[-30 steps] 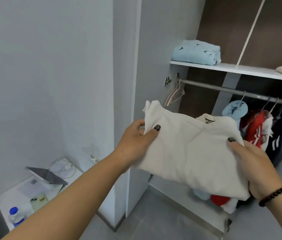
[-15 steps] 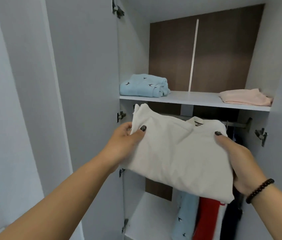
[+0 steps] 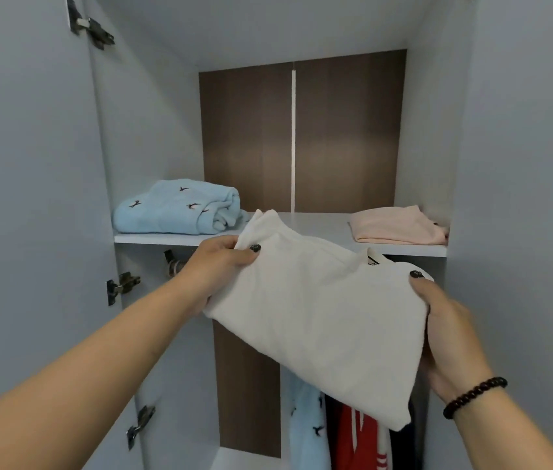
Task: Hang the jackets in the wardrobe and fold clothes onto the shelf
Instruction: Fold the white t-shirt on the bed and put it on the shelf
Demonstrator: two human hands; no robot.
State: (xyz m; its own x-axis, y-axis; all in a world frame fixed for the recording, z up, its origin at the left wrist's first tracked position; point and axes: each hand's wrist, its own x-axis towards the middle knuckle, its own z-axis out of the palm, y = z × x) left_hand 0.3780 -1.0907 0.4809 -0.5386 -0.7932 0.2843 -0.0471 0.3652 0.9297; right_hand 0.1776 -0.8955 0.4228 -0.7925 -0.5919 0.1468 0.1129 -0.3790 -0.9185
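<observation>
A folded white garment is held level in front of the open wardrobe, its far edge at the front lip of the white shelf. My left hand grips its left edge, thumb on top. My right hand grips its right edge, thumb on top and fingers underneath. On the shelf lie a folded light blue garment at the left and a folded pink garment at the right.
Below the shelf hang a light blue jacket, a red jacket and a dark one, mostly hidden by the white garment. The open left door carries metal hinges. Brown back panel closes the shelf space.
The view has swung from the left wall to face the wardrobe and closed in. Both hands have raised the white garment from rail height up to the shelf's front edge.
</observation>
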